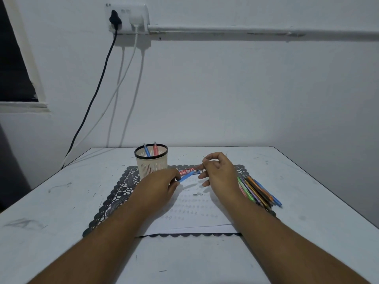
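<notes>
The work looks like refilling a pencil with lead, and it seems about midway. The left hand (pixel 162 185) is curled round the near end of a slim blue plastic mechanical pencil (pixel 185 177), held just above the white sheet of paper (pixel 194 222), its far end pointing at the right hand (pixel 219 173). That hand hovers over a flat red lead case (pixel 187 171) lying at the far edge of the paper. Its thumb and forefinger meet as if pinching something, though anything between them is too thin to make out; the other fingers hang loosely apart. Two small grey cap pieces (pixel 197 194) lie on the paper near the hands, so the pencil is probably already opened. Left to do, as I judge it: feed the lead in, refit the pieces, and put the pencil away. A cream slatted plastic holder (pixel 151 160) stands to the far left, and a bundle of coloured pencils (pixel 258 191) lies to the right on the black lace mat (pixel 114 201).
</notes>
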Motion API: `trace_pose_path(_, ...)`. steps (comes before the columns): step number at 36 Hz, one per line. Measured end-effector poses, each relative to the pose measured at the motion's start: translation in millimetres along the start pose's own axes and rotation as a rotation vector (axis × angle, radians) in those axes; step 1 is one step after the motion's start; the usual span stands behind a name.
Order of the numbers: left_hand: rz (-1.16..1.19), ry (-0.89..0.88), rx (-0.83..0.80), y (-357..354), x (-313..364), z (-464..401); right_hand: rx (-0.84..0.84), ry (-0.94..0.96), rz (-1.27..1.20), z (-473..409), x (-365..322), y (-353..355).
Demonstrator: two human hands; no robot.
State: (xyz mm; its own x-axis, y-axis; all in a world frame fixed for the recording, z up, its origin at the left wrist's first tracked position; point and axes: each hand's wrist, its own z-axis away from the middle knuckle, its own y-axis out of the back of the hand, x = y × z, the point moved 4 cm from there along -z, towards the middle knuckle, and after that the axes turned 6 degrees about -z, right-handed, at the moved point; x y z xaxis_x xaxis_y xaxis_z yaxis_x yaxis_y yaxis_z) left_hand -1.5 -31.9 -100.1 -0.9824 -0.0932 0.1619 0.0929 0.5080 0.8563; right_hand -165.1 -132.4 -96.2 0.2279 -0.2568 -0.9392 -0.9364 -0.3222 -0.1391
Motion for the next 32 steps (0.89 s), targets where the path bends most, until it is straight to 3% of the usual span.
trace_pose_path(32,0.102,-0.045,-0.003,1.4,-4.0,-5.1,-0.025,-0.001,-0.051,6.5,-0.1,-6.3)
